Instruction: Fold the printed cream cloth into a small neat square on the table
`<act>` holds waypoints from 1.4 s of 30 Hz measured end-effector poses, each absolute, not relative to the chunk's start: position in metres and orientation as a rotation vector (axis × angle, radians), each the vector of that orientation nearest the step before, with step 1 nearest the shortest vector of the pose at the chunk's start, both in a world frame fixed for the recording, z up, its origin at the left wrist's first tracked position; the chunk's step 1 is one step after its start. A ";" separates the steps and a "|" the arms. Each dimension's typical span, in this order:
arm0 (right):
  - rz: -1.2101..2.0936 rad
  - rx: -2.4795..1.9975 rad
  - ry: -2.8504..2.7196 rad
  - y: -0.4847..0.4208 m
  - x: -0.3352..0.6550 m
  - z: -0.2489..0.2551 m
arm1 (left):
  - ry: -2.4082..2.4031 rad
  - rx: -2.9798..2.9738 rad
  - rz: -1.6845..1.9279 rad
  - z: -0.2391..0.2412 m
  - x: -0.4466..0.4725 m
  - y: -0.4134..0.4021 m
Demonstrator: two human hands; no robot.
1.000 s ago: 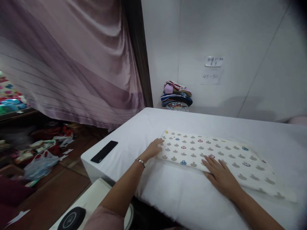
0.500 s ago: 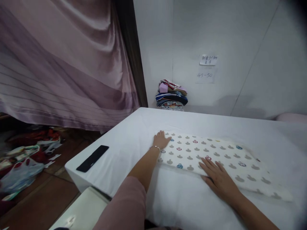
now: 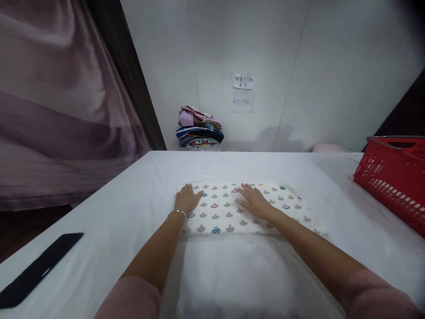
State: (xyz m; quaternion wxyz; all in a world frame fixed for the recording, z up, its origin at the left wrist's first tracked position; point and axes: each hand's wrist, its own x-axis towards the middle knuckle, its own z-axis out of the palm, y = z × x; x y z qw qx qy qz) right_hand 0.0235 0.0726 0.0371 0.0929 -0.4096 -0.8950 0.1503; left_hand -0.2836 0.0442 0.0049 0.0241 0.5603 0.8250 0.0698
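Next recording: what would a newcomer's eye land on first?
Probably the bright red basket at the picture's right edge. Next comes the white mushroom-print cloth on the white-covered table, left hand at its left end, right hand over its middle. Beyond the table's far edge, a stack of folded fabrics stands out against the pale wall.
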 end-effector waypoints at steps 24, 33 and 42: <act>0.176 -1.346 -2.636 0.120 0.022 0.009 | 2.409 1.981 0.178 0.008 -0.266 0.057; 0.124 -1.923 -2.386 0.136 0.141 0.005 | 2.402 1.964 0.158 0.005 -0.267 0.058; 0.117 -2.028 -2.394 0.141 0.139 0.004 | 2.398 1.958 0.185 0.001 -0.269 0.057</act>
